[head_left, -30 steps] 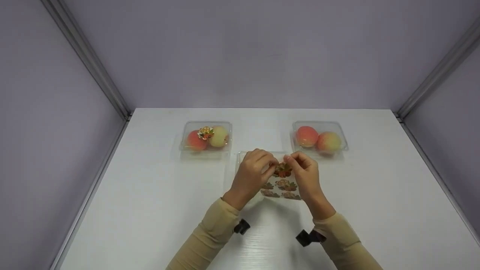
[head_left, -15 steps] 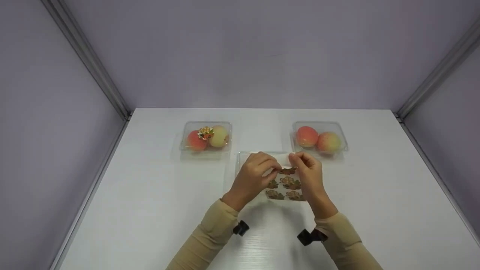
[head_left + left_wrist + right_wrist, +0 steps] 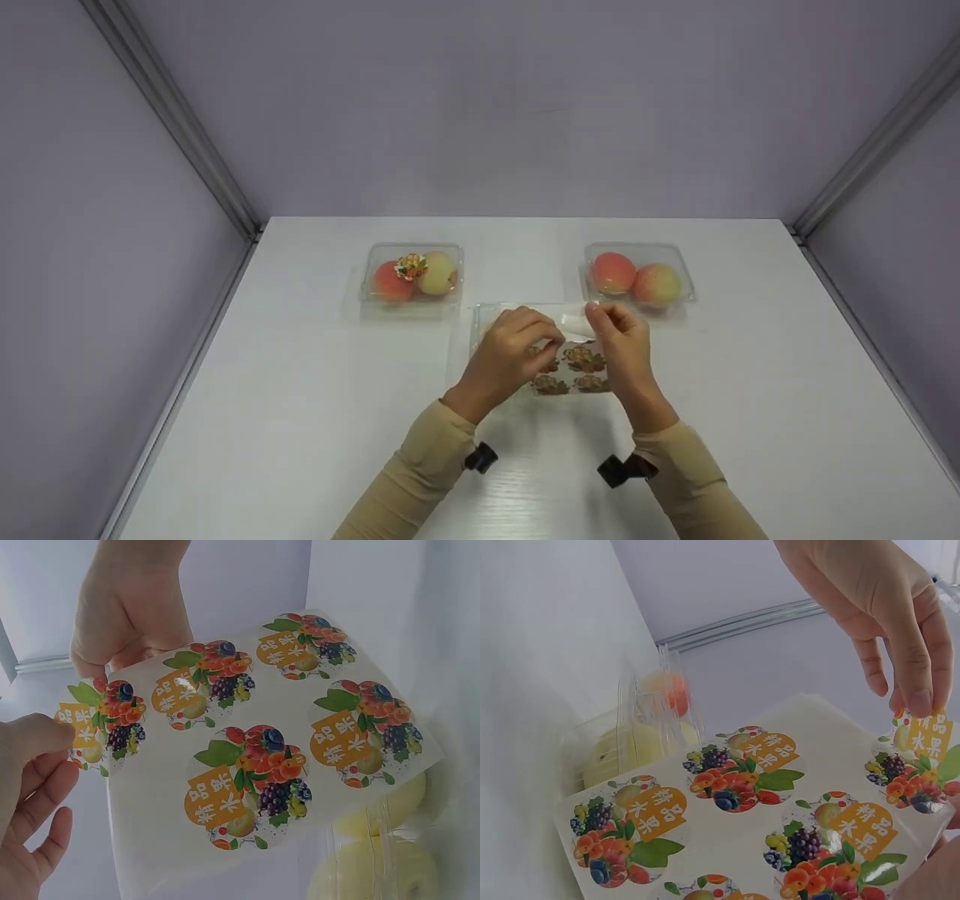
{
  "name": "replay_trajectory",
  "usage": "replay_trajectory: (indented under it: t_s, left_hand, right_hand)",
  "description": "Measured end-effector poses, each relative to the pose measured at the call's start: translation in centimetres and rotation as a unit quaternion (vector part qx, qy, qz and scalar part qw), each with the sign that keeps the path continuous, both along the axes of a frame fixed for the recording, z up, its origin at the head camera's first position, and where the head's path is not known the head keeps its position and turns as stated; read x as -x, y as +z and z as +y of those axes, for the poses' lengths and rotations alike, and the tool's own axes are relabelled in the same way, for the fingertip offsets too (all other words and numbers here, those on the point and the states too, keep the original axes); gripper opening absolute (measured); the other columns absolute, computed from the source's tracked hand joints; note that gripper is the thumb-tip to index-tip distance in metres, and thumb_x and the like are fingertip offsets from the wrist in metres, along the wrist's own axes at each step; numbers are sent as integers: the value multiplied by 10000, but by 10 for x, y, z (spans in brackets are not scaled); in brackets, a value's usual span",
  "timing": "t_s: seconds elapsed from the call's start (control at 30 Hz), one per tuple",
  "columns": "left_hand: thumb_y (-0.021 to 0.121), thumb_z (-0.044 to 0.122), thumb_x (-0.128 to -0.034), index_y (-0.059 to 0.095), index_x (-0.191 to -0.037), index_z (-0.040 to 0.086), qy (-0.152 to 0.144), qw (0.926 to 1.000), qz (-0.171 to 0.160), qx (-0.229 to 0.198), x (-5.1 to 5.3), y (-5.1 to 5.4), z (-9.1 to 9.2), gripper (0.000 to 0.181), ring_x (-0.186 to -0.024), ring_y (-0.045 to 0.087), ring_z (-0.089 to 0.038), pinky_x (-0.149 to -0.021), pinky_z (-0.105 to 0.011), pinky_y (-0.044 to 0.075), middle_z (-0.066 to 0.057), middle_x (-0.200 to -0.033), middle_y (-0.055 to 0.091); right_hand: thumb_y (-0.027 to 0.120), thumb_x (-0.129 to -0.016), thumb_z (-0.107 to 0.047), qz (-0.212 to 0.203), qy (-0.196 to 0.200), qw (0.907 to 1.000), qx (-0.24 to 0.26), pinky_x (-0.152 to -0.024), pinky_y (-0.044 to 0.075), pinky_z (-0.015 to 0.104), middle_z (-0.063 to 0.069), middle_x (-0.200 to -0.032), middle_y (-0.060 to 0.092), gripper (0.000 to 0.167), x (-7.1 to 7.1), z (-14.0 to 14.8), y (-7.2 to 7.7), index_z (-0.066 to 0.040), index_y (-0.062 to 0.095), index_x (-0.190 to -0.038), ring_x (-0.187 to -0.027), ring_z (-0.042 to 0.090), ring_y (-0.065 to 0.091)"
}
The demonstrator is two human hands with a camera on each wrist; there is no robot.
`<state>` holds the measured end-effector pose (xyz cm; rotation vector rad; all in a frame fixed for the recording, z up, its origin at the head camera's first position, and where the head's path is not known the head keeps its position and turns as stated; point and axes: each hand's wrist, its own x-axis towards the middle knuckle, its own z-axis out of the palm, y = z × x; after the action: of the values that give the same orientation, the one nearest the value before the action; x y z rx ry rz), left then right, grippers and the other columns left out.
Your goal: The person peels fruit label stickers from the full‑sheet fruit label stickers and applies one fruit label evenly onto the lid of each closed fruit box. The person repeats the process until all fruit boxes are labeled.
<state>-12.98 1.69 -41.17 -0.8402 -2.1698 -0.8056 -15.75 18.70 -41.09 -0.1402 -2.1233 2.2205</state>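
My left hand pinches a round fruit-print sticker between thumb and forefinger. That sticker juts past the edge of a glossy white sticker sheet; whether it still clings there I cannot tell. Gripping the sheet's bent far edge is my right hand, thumb on top in the head view. Several more stickers, with fruit pictures and an orange label, lie on the sheet. Beneath the sheet and hands stands a clear plastic box, mostly covered, with pale yellow fruit inside.
At the back left, a clear box holds a red and a pale peach-like fruit, with a fruit sticker on its lid. Another clear box with two similar fruits stands back right. Walls border the white table.
My right hand has shifted slightly right, and the sheet's far edge has bent over, showing a white strip. The left hand's pinch has come slightly nearer. The boxes have stayed put.
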Motion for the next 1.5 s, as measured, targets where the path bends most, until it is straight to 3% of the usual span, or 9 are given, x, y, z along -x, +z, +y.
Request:
replay_trajectory:
  t_s: [0.27,0.57,0.87,1.07,1.23,1.5]
  left_hand:
    - [681,151,-891,710,-855,122,-147,9995,-240,-172,-2,-1,-1,55,-839,629,-106,-798,-254,513,15,-872,694]
    - [668,170,-904,713,-857,128,-249,9991,-283,-195,-3,-2,-1,77,-832,634,-103,-797,-265,514,20,-866,697]
    - [676,115,-885,700,-871,132,-461,9969,-518,-381,-5,-3,-4,33,-851,620,-103,-810,-266,503,12,-875,684]
    - [695,68,-850,688,-864,126,-436,9965,-584,-417,-3,-7,-5,59,-850,622,-105,-814,-262,500,13,-870,684]
    - [667,88,-875,696,-881,121,-371,9953,-782,-429,-2,-12,-7,44,-871,629,-118,-851,-249,506,2,-892,687]
    - [660,61,-867,693,-869,104,-359,9921,-1043,-605,0,-19,-9,55,-862,630,-130,-833,-236,516,-12,-880,690]
  right_hand:
    - [581,-940,-116,21,-99,9999,-125,-603,437,178,-103,-698,549,191,4,5,-2,-128,607,-751,-669,32,497]
    - [568,-949,-107,-54,-299,9994,167,-530,426,160,-90,-659,519,213,7,9,-4,-118,591,-737,-590,34,478]
    - [559,-958,-130,-157,-494,9983,281,-639,502,180,-85,-743,545,214,11,19,-6,-139,601,-749,-729,39,537]
    - [546,-966,-147,-199,-582,9975,342,-644,487,170,-107,-740,541,217,13,29,-5,-165,594,-756,-725,29,526]
    - [530,-978,-184,-215,-720,9969,228,-646,448,174,-98,-748,527,221,15,40,-4,-163,589,-765,-721,38,491]
    - [548,-966,-193,-51,-1063,9943,67,-694,484,165,-100,-789,569,154,17,53,-3,-121,621,-850,-757,34,536]
